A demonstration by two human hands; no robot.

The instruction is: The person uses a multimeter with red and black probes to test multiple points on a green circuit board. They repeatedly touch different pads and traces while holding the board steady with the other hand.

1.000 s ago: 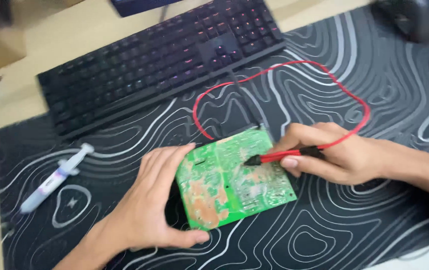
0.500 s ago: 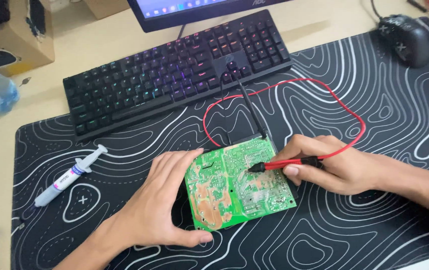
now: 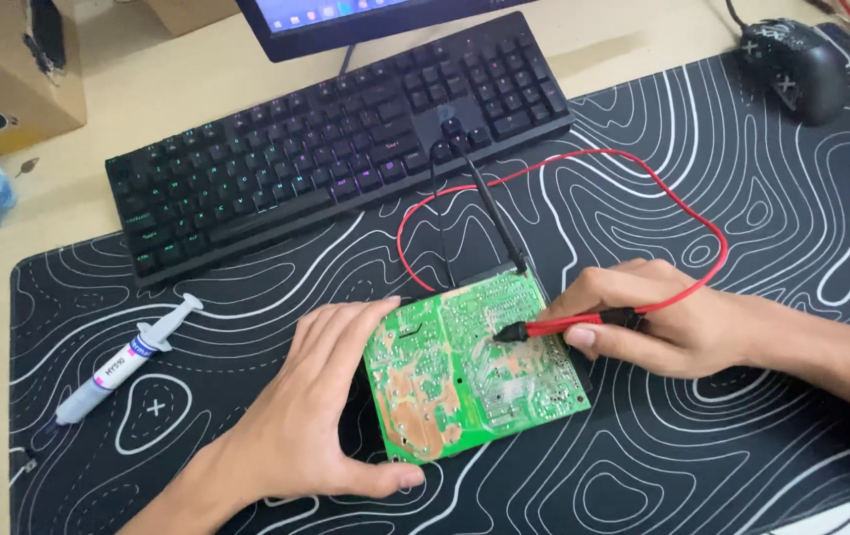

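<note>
At frame centre, the green circuit board [image 3: 473,369] lies on the black patterned desk mat [image 3: 742,436]. The left hand [image 3: 311,416] clasps the board's left edge, thumb under its lower corner. The right hand [image 3: 668,322] pinches a red probe [image 3: 569,322], tip touching the board. Bare mat spreads lower right; a keyboard [image 3: 346,139] borders above, a syringe [image 3: 128,359] at left.

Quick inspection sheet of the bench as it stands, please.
Surface: black desk mat with white contour lines, on a beige desk.
Job's things: green circuit board, solder side up; red probe tip on it.
Clutter: syringe on the mat's left.
Hands: left hand grips the board's left edge; right hand holds the probe.
Cables: red lead loops behind; black lead reaches the board's far edge.
Surroundings: keyboard, mouse, monitor base, cardboard box.
</note>
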